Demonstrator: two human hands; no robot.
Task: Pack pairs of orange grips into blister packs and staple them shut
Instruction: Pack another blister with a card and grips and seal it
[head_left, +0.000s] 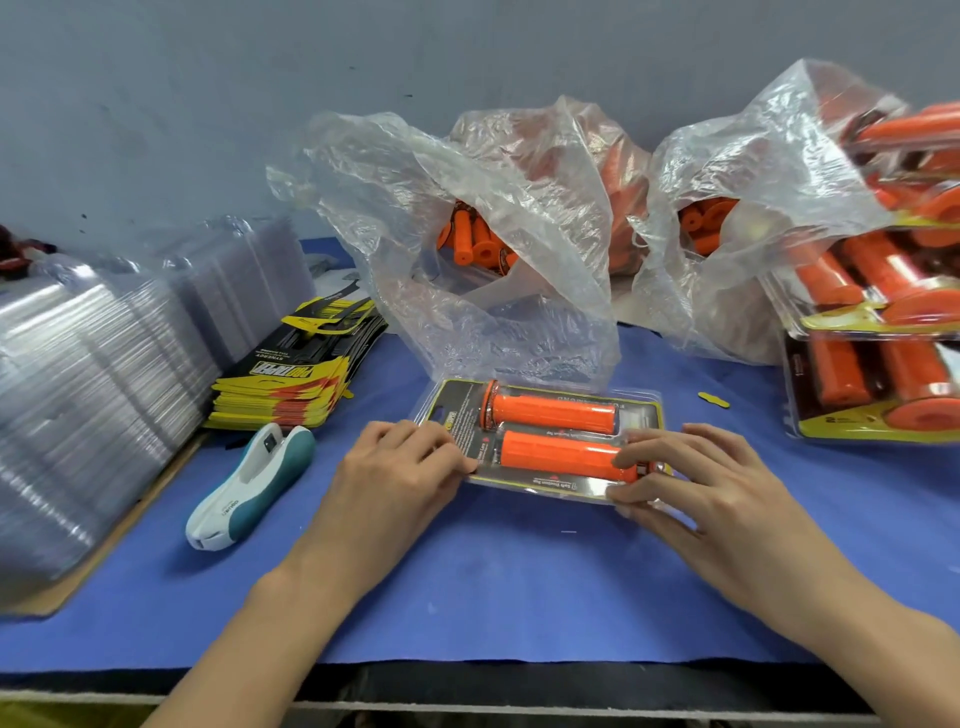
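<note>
Flat on the blue mat (467, 571): a blister pack (636, 415) with two orange grips (553, 413) side by side (printed card underneath). Pinched at its left end by the left hand (400, 467), at its near right corner by the right hand (691, 478). Just left, a white-and-teal stapler (249, 483); behind, clear bags (467, 312) of loose grips.
</note>
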